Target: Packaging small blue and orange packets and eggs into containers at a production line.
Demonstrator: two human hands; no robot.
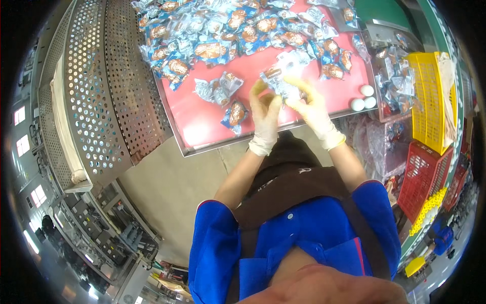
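Both hands wear pale rubber gloves over the near part of a red-topped metal tray table. Between the fingertips of my left hand and my right hand is a clear and blue plastic packet, its far end lost in glare. To the left lie a clear packet group and a blue packet with a brown item. A large heap of similar packets covers the far side. Several loose white eggs or balls rest in the near right corner.
A perforated metal chute stands at the left. At the right are a clear bin of packets, a yellow plastic crate, a red crate and a bag of clear plastic. The table has a raised metal rim.
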